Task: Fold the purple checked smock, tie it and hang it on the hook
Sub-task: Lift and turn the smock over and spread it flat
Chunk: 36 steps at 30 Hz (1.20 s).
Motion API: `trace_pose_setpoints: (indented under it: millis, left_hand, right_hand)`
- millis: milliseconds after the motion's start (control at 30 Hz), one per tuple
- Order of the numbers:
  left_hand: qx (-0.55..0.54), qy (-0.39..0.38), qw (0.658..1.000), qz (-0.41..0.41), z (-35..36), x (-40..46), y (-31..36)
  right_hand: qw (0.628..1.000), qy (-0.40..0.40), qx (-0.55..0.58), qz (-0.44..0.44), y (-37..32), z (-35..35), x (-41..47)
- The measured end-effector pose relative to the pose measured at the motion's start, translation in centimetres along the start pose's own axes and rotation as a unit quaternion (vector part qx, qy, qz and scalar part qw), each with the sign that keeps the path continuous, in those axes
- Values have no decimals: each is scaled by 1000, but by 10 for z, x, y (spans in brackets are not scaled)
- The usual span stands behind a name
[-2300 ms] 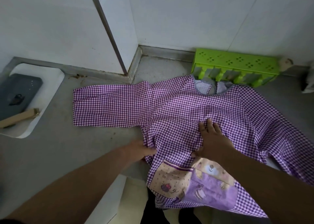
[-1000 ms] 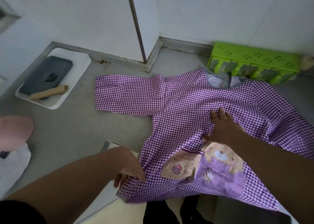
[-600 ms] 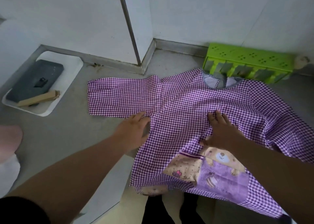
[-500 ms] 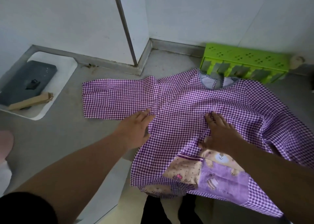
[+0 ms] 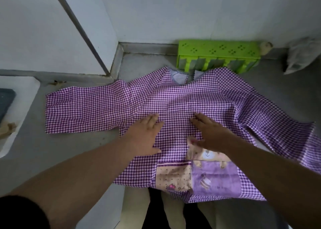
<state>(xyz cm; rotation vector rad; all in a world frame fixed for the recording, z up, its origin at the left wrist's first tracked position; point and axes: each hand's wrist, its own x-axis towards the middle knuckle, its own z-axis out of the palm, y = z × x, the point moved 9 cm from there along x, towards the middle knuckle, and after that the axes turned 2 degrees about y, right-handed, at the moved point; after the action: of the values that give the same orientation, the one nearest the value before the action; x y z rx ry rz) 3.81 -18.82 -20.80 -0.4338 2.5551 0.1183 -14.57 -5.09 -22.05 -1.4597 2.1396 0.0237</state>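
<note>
at six o'clock of the smock (image 5: 182, 98), your left hand (image 5: 145, 137) and right hand (image 5: 211, 133) press flat, fingers spread.

No lettering, brand, number or sign can be read anywhere in view; the purple pocket patch (image 5: 216, 178) on the checked smock (image 5: 173, 98) carries a faint line of small print, too blurred to make out.

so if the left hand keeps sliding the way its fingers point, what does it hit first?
The left hand lies flat on the smock, fingers pointing up-right. Nothing but more checked cloth up to the collar opening, then probably the green rack; depth is unclear.
</note>
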Motion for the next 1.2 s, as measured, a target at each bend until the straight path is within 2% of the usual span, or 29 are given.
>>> trace_pose_setpoints:
  millis: [100,233,367,467,500,633,767,833,933,1000,1067,1167,1200]
  left_hand:
    - [47,-95,993,-54,11,14,20]
    - [89,-165,977,-98,8,28,31]
    - [99,-177,971,-124,-5,34,43]
    - [93,-164,975,-122,-13,46,55]
    - [93,-165,974,-124,-12,49,54]
    - [107,-186,967,-141,-3,58,54]
    - [105,-195,962,-158,-4,59,55]
    - [99,-195,961,-167,-4,59,53]
    - [88,-203,959,-179,-4,60,55]
    - [84,-209,957,-184,-5,59,56]
    - [87,-208,957,-185,-7,59,58]
    - [92,-203,958,-181,-9,57,59]
    - [91,-201,959,-180,-10,55,59]
  right_hand:
    - [998,27,-14,54,21,-3,-21]
    - [976,95,-2,195,75,-6,-75]
    - [940,123,20,317,119,0,-132]
    - [892,113,153,410,146,17,-163]
    - [884,112,189,413,148,20,-165]
    - [900,49,235,364,139,21,-163]
    - [852,34,387,352,143,26,-163]
    - [872,16,353,339,142,24,-167]
    - [936,-47,183,297,149,23,-173]
    - [941,-74,161,289,155,28,-175]
    - [934,-16,156,322,161,14,-179]
    - [900,131,141,392,173,-9,-191]
    - [910,141,96,379,169,-12,-191]
